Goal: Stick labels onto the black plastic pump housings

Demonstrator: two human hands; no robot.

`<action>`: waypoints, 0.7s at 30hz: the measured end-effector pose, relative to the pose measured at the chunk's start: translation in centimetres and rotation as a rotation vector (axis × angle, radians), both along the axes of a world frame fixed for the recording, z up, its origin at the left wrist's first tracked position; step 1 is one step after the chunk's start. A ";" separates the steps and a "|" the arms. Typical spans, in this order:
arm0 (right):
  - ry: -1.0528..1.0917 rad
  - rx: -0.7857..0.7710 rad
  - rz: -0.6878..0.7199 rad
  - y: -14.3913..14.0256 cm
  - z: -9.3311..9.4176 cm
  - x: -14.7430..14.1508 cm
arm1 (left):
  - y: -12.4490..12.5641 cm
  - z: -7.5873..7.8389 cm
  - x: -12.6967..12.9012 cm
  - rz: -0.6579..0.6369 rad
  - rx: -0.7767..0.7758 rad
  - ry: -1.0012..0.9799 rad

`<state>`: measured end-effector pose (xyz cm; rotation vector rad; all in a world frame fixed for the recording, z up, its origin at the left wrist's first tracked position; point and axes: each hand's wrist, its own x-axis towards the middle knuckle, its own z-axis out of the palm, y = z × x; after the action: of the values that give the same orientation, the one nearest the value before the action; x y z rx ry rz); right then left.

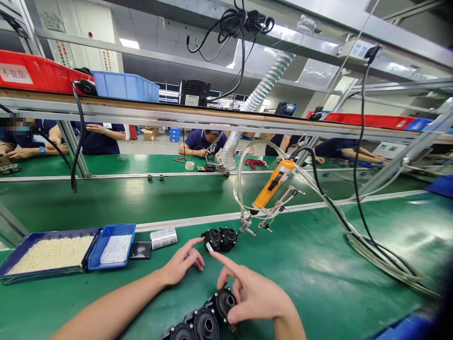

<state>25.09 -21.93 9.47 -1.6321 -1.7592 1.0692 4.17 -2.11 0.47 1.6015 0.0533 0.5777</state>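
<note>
My left hand reaches over the bench with its index finger stretched out to the left side of a black twin-dome plastic housing; its other fingers are loosely bent. A small white strip lies at the housing's front left, at the tip of my right index finger. My right hand has that finger extended and the thumb spread away. Below its palm, several round black housings sit at the near edge of view. The thumb overlaps the closest one; whether it touches is unclear.
Left stand a tray of cream-coloured pieces, a blue tray of white strips, a black square pad and a silvery label roll. An orange electric screwdriver hangs behind the housing. Hoses run right. Co-workers sit opposite.
</note>
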 end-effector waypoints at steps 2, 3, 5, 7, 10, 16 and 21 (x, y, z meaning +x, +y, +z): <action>-0.013 0.005 0.073 -0.2 -0.2 -0.4 | 0.3 -0.3 0.5 0.088 -0.054 -0.008; 0.001 -0.004 0.105 -0.3 -0.3 -0.5 | 0.4 -0.3 0.6 0.116 -0.057 -0.003; 0.082 -0.005 0.108 0.0 -0.5 -0.6 | 0.5 -0.5 0.8 0.152 -0.043 0.003; 0.192 0.113 -0.046 0.8 -0.6 -0.4 | 0.5 -0.5 0.7 0.192 -0.014 0.012; 0.125 0.439 -0.432 3.0 -1.2 0.4 | 0.4 -0.7 0.6 0.272 0.049 0.048; -0.331 0.477 -0.425 6.6 -3.5 1.0 | 0.7 -1.3 0.6 0.343 0.126 0.037; -0.246 0.445 -0.314 6.8 -4.2 -0.5 | 1.3 -1.7 0.6 0.349 0.226 0.058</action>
<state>24.63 -15.10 5.25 -1.7197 -1.6597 0.3151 4.77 -0.78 -1.23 1.8435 0.3260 0.8297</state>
